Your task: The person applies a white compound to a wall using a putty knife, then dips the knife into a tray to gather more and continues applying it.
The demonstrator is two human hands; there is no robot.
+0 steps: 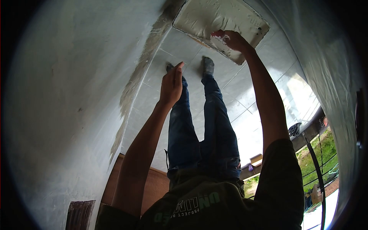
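Note:
My right hand (236, 41) is closed on a small reddish tool (218, 35) smeared with white paint. Its exact kind is hard to make out, since the fingers and the paint cover part of it. The hand and tool are over the near edge of a shallow rectangular paint tray (191, 19), whose inside is coated in wet, off-white paint. My left hand (172, 85) holds nothing that I can see. Its fingers point forward, loosely stretched, above my feet and apart from the tray and the wall.
Along the left runs a pale painted wall (69, 76) with a darker, rough strip low down by the floor. Grey tiles (237, 88) lie under my feet. Translucent plastic sheeting (326, 69) hangs at the right. Brown ribbed furniture (155, 183) and an opening onto grass (320, 161) are behind me.

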